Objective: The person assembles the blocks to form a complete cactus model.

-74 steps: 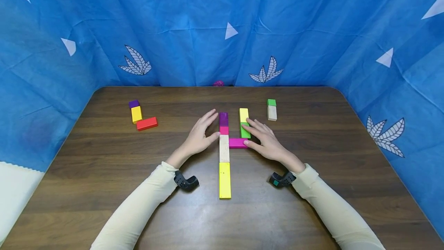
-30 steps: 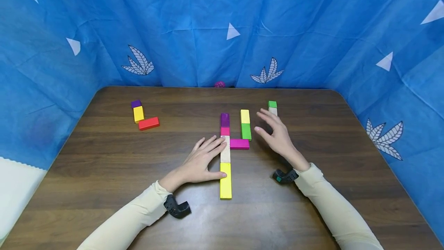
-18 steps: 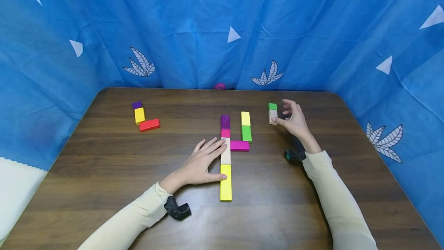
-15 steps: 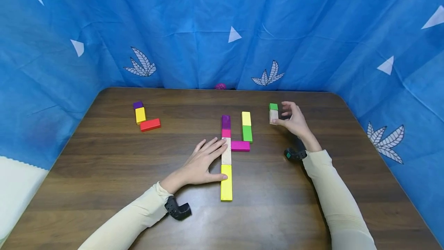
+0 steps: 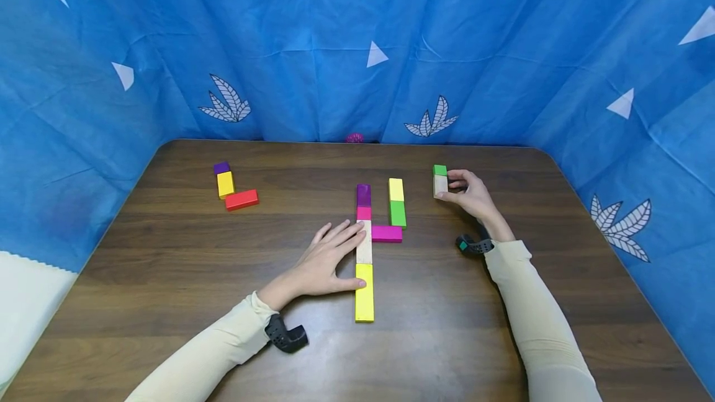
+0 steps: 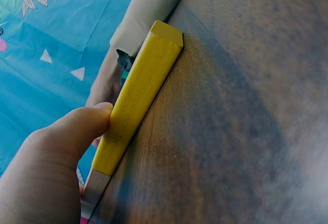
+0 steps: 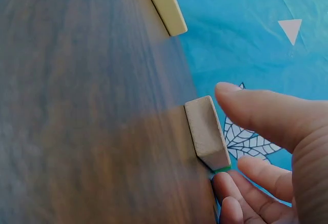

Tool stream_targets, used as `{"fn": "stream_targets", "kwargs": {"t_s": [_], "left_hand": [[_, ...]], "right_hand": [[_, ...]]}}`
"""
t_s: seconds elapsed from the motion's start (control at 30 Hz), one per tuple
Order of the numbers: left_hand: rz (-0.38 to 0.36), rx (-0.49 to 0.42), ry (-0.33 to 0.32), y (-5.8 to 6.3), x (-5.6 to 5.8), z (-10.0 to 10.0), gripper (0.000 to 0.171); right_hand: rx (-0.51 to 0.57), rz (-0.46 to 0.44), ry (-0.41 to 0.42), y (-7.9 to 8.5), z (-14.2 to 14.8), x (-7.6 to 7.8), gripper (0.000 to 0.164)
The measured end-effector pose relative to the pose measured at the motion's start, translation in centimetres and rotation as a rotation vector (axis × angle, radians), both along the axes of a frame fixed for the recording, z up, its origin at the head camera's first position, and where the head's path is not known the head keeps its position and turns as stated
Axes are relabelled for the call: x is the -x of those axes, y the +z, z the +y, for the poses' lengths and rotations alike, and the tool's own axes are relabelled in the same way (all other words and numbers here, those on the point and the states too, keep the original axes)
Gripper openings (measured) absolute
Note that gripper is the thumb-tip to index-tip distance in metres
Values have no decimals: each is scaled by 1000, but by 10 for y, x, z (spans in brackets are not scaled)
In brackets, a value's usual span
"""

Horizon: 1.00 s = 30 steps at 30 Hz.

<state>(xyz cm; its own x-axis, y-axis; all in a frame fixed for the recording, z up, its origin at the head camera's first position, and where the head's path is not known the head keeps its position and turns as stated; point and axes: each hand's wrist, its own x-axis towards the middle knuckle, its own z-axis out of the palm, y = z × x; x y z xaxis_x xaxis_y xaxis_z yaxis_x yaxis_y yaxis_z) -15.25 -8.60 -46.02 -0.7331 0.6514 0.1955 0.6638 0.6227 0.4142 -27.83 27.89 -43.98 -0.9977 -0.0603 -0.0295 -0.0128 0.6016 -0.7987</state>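
Observation:
My left hand [image 5: 318, 265] lies with fingers spread across a row of wooden blocks. Its fingertips rest on the white block [image 5: 364, 253], while the thumb touches the yellow block [image 5: 365, 306] nearest me. Beyond these, the row carries a pink block [image 5: 364, 213] and a purple block [image 5: 364, 195]. At the back right, my right hand [image 5: 475, 197] is beside a white block [image 5: 440, 185] that has a green block [image 5: 440, 170] at its far end. In the right wrist view, thumb and bent fingers are around this white block [image 7: 207, 131], with a gap below the thumb tip.
A magenta block [image 5: 386, 234] juts right from the row; a green block [image 5: 398, 214] and a yellow block [image 5: 396, 190] run on from its end. Farther left lie a red block [image 5: 242, 200], a yellow block [image 5: 226, 185] and a purple block [image 5: 221, 167]. A blue curtain [image 5: 313, 92] surrounds the table.
My left hand has come nearer me, onto the white and yellow blocks. The right hand has left the green block for the far white one, its fingers drawing closer to its side.

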Motion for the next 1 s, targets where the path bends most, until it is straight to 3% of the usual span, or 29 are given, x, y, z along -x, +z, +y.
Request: {"fn": "stream_targets", "kwargs": {"t_s": [0.6, 1.0], "left_hand": [[7, 11, 4, -2, 0, 1, 93], [1, 10, 5, 1, 0, 1, 93]], "right_hand": [[-63, 5, 34, -3, 0, 3, 64], [-29, -48, 77, 3, 3, 1, 64]]}}
